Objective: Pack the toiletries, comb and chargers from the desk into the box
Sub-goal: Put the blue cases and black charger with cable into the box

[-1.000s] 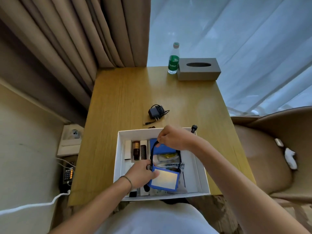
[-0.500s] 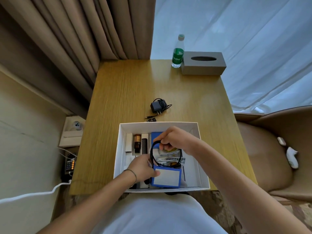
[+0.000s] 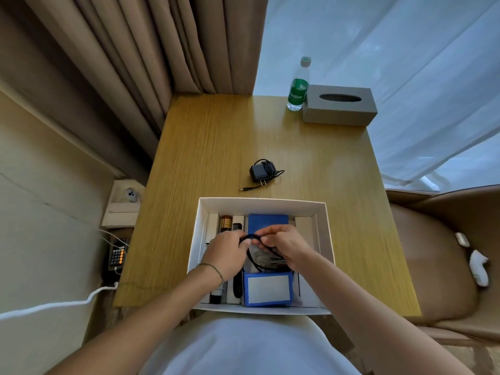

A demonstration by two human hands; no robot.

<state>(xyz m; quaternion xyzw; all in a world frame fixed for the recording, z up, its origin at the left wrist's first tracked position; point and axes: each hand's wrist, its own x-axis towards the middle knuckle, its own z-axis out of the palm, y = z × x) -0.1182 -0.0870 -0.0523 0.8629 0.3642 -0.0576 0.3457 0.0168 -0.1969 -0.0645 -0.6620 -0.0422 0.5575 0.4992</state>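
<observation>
A white open box (image 3: 323,231) sits at the desk's near edge. Inside lie a blue pack (image 3: 267,289), a brown bottle (image 3: 225,222), a dark comb (image 3: 237,226) and small white boxes. Over the box's middle, my left hand (image 3: 226,253) and my right hand (image 3: 282,246) both pinch a black cable (image 3: 254,259) that loops down toward the blue pack. Beyond the box, a black charger (image 3: 259,171) with its coiled cord lies on the wooden desk (image 3: 216,147).
A green-labelled water bottle (image 3: 297,87) and a grey tissue box (image 3: 339,108) stand at the desk's far right. Curtains hang behind. A brown chair (image 3: 433,255) is to the right; a socket and white cords sit low at the left.
My left hand rose from the blue pack to the cable loop. My right hand came down into the box, so both hands now meet on the cable.
</observation>
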